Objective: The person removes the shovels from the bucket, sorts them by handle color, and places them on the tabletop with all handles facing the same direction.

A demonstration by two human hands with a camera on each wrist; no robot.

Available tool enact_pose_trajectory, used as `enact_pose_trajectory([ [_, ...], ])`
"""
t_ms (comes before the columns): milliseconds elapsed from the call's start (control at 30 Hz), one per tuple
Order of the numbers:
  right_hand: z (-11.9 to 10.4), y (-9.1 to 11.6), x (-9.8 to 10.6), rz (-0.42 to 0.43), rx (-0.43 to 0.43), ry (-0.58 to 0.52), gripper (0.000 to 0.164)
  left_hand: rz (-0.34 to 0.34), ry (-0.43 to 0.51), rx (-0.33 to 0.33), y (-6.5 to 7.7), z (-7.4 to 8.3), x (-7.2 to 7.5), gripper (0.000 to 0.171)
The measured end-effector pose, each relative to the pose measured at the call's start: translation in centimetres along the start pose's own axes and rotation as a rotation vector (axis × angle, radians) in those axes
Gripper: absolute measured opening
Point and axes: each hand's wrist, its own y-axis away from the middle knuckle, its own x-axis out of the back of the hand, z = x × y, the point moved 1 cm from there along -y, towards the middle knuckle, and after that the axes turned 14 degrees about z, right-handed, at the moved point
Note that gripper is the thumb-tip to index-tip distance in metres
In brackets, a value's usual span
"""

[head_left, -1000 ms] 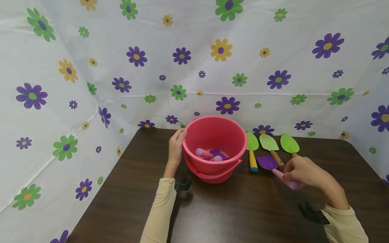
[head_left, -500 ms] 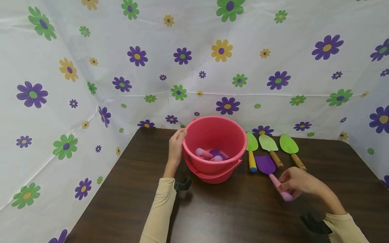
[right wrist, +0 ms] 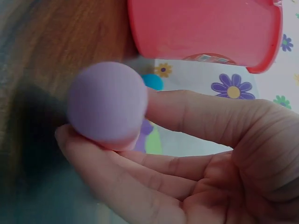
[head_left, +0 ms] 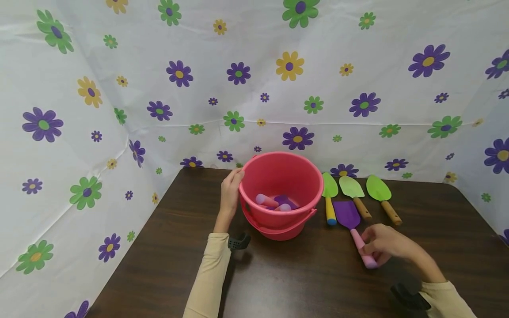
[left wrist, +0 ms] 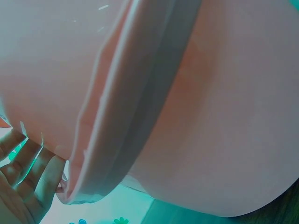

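Note:
A pink bucket [head_left: 280, 225] stands near the back of the dark table, its handle hanging at the front. Against its left side rests my left hand [head_left: 230, 190], fingers fairly straight at the rim; the left wrist view shows fingertips touching the bucket's wall [left wrist: 224, 116]. My right hand [head_left: 383, 243] pinches the pink handle of a purple toy shovel [head_left: 347, 215] between thumb and fingers. That shovel lies right of the bucket, its blade pointing away from me. Up close, the rounded lilac handle end [right wrist: 107, 100] fills the grip. Inside the bucket are pink handles [head_left: 267, 201] and purple blades.
Right of the bucket lie a green trowel with a yellow handle [head_left: 330, 210], a pale green trowel [head_left: 351, 186] with a wooden handle, and a bright green trowel [head_left: 378, 188] with a wooden handle. A flowered cloth [head_left: 246, 141] borders the table [head_left: 310, 282] behind and at the sides.
My right hand has moved toward me and slightly left, drawing the purple shovel's handle along; its blade now points more directly away. The left hand and bucket have stayed in place.

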Motion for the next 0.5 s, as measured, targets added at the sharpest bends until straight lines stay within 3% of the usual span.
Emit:
enact_pose_trajectory([
  [133,0.4,-0.3,-0.5,-0.021,-0.025,0.012,0.041,0.000,-0.007,0.002,0.0,-0.1,0.0,0.040],
  [500,0.8,-1.2,-0.6,-0.025,0.020,-0.005,0.046,0.017,0.017,0.010,-0.1,0.0,-0.2,0.039],
])
